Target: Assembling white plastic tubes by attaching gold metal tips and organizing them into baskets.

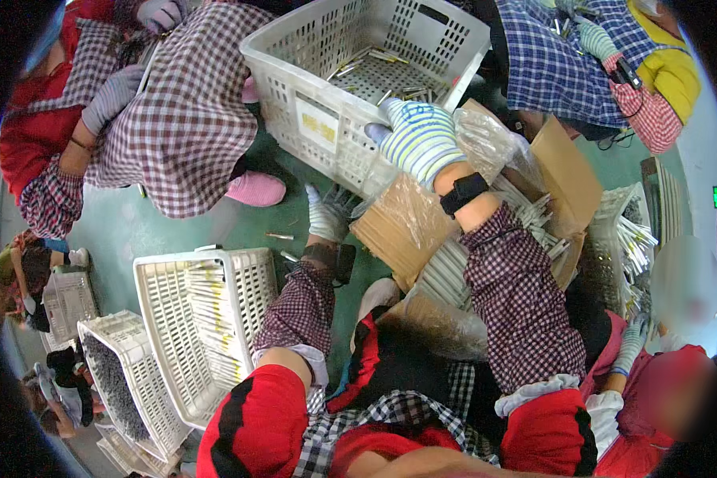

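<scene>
A large white perforated plastic crate (pixel 295 131) stands tilted in front of me, with several thin metal-and-white sticks (pixel 374 57) scattered on its bottom. My right hand (pixel 422 139), in a striped knit glove, is closed over its near rim; the fingertips are partly hidden. Below the crate's near left side, my left hand (pixel 327 213), gloved too, is held low with its fingers apart and nothing in them. Under my right forearm is an open cardboard box (pixel 566 171) with plastic wrap and many white tubes (pixel 446 275).
At left stands a white basket (pixel 153 319) of slim sticks, beside another basket (pixel 155 398) of grey pieces. A loose stick (pixel 280 236) lies on the green floor (pixel 191 231). Co-workers in checked aprons (pixel 179 119) sit across from me. Another basket (pixel 613 215) stands right.
</scene>
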Motion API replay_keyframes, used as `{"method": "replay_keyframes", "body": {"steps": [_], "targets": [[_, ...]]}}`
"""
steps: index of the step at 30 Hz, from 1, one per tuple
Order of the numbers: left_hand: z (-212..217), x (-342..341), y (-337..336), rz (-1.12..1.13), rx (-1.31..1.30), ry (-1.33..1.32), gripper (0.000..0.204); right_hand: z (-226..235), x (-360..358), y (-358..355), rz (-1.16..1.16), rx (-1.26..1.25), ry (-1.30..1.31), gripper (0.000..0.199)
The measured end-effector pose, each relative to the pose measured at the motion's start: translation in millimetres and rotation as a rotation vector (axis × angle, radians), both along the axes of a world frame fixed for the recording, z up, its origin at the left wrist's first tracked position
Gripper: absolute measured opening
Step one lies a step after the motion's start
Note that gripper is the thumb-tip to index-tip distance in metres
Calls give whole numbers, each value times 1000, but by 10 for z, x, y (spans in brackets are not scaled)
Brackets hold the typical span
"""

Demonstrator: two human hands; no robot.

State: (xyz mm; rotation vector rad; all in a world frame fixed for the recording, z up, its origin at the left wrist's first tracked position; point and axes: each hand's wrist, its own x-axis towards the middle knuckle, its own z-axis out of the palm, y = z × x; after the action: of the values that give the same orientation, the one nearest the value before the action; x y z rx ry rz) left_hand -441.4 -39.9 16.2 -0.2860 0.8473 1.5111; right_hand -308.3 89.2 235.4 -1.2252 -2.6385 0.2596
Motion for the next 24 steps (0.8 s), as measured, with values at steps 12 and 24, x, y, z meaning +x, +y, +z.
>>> {"method": "replay_keyframes", "body": {"steps": [12, 24], "targets": [[759, -331, 137, -153, 106, 317, 72, 695, 72, 269, 26, -4, 209, 40], [1128, 1032, 249, -1320, 355, 1446, 83, 866, 61, 455, 6, 23, 201, 38]]}}
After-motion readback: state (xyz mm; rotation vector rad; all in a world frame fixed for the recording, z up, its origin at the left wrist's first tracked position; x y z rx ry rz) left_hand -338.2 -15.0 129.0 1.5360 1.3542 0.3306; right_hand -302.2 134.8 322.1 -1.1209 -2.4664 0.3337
